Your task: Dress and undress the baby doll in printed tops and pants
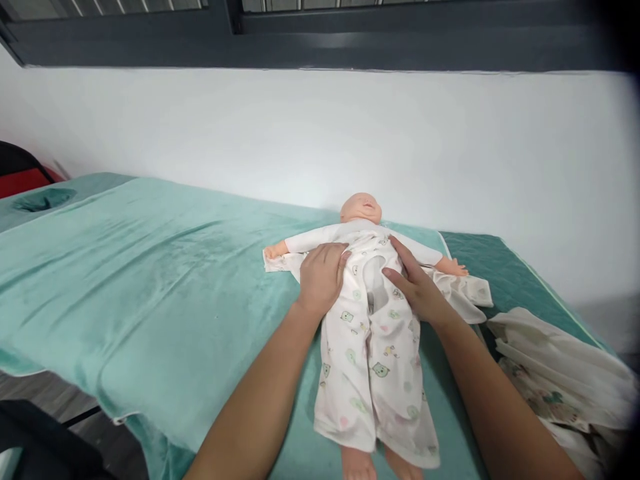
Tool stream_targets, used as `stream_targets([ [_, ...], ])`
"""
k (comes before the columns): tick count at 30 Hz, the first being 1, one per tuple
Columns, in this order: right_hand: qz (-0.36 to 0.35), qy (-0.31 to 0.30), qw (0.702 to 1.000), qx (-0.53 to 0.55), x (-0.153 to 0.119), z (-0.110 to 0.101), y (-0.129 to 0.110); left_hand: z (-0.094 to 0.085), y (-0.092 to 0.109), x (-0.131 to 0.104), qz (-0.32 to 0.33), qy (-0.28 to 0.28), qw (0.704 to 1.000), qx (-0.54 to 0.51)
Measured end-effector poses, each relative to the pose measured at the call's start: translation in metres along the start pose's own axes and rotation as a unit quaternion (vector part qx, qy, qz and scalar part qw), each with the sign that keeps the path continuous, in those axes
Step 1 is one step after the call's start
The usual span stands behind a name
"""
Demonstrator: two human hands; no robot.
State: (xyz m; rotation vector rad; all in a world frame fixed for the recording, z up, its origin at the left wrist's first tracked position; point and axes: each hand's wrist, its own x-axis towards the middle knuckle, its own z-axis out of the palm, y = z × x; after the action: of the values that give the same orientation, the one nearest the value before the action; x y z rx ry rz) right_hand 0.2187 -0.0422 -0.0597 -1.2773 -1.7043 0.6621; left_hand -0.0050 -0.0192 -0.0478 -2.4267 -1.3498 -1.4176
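Observation:
A baby doll [361, 208] lies on its back with its head toward the wall and both arms stretched out sideways. White printed trousers [373, 353] cover its legs and belly, with an opening at the crotch; its bare feet show below. A white long-sleeved top [320, 235] is on its arms, and another printed garment [465, 293] lies spread beneath it. My left hand [323, 275] rests on the left side of the trousers' waist, fingers together. On the right side, my right hand [414, 283] touches the waist with thumb and fingers apart.
The doll lies on a bed with a green sheet [165, 293]. More white cloths [565, 373] are piled at the right. A white wall [200, 133] stands behind, below a dark window frame [320, 43]. A black and red object [23, 170] is at the far left.

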Motion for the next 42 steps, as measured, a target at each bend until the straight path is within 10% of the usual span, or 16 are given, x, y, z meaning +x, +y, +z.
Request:
stream_targets([
  [16, -0.091, -0.012, 0.986, -0.141, 0.012, -0.008, -0.002, 0.014, -0.008, 0.012, -0.09, -0.068, 0.984, -0.137],
  [42, -0.14, 0.008, 0.981, -0.136, 0.01, 0.012, -0.025, 0.007, -0.005, 0.022, 0.046, -0.063, 0.983, -0.166],
])
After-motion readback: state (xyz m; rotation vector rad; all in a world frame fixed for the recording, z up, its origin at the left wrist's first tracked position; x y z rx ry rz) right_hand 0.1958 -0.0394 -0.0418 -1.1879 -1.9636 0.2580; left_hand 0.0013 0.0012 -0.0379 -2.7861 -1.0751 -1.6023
